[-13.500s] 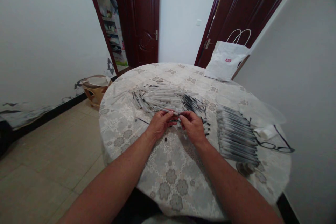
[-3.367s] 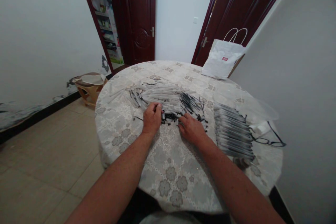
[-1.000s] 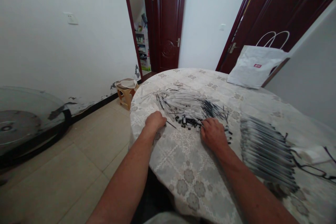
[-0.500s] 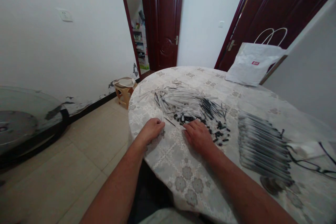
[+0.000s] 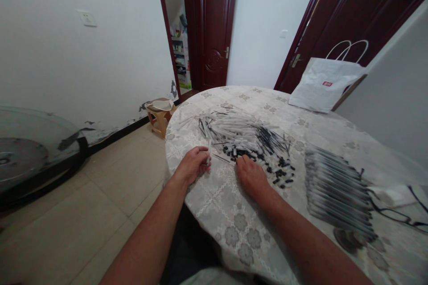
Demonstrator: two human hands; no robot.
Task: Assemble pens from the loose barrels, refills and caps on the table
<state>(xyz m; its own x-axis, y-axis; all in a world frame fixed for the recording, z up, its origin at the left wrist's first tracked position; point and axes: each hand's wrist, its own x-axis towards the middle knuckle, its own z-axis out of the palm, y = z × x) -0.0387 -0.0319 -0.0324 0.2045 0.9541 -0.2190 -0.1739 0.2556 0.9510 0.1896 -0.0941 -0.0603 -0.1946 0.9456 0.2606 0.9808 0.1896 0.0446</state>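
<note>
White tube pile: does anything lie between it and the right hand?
Yes. A band of small black pieces lies on the tablecloth between the right hand and the white tube pile, just beyond the fingers.

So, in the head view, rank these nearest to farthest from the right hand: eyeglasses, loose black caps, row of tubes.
1. Loose black caps, beside the right hand.
2. Row of tubes, farther right.
3. Eyeglasses, right, beyond the tubes.

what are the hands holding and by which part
The left hand holds a whitish tube by its lower part; whether the right hand grips anything cannot be told.
</note>
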